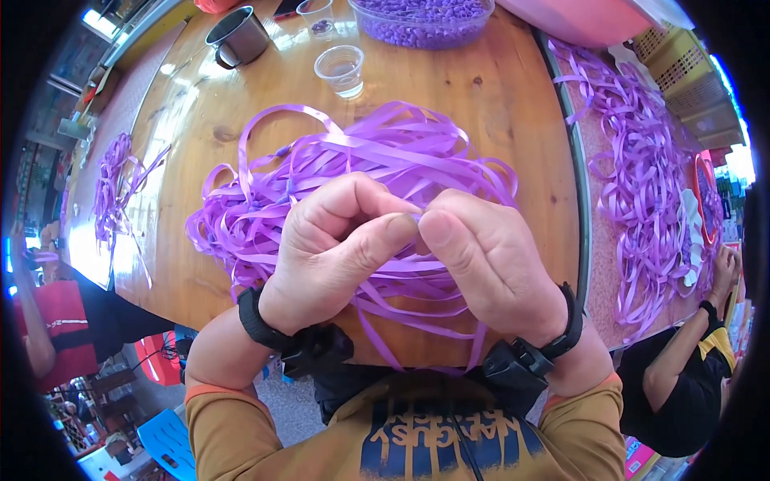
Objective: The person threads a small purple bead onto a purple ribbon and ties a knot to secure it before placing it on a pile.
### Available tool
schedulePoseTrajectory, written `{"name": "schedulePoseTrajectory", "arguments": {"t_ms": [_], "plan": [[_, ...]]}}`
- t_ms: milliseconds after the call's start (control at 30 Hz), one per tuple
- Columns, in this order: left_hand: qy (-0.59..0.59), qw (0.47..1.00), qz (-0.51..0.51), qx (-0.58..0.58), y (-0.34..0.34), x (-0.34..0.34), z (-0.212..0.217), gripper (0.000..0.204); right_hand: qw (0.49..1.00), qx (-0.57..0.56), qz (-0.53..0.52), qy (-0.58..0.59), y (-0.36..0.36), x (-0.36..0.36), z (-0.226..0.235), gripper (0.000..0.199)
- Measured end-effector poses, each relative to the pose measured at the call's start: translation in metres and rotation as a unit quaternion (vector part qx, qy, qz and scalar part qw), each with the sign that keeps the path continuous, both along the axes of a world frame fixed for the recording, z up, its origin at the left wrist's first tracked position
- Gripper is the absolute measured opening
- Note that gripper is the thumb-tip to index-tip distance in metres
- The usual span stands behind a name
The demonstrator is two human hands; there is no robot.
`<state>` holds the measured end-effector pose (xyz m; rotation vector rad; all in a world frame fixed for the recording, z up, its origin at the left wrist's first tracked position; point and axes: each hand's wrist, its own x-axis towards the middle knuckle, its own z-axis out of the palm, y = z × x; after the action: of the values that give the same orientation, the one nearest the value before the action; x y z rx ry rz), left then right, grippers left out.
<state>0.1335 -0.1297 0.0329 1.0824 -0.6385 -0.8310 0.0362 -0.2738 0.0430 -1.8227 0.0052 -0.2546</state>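
Fingers (pixel 387 234) of the left hand (pixel 317 252) and right hand (pixel 497 260) pinch closed, nearly tip to tip, over a purple ribbon heap (pixel 401 152) on the table (pixel 513 96), partly hiding it, and I cannot tell what they grip, while a clear tub (pixel 429 43) is cut off above.
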Motion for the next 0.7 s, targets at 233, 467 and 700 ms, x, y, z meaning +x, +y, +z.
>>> {"name": "schedulePoseTrajectory", "arguments": {"t_ms": [233, 467, 700], "plan": [[-0.253, 0.966, 0.047, 0.009, 0.002, -0.003, 0.003, 0.01, 0.995, 0.094, -0.005, -0.015, 0.009, -0.006, 0.005, 0.035], [-0.518, 0.846, 0.108, -0.069, 0.002, -0.001, 0.002, 0.019, 0.979, 0.196, 0.035, -0.032, 0.015, -0.008, 0.002, 0.029], [-0.493, 0.856, 0.133, -0.08, 0.0, 0.0, -0.004, 0.017, 0.96, 0.253, 0.053, 0.109, 0.009, -0.008, 0.004, 0.041]]}}
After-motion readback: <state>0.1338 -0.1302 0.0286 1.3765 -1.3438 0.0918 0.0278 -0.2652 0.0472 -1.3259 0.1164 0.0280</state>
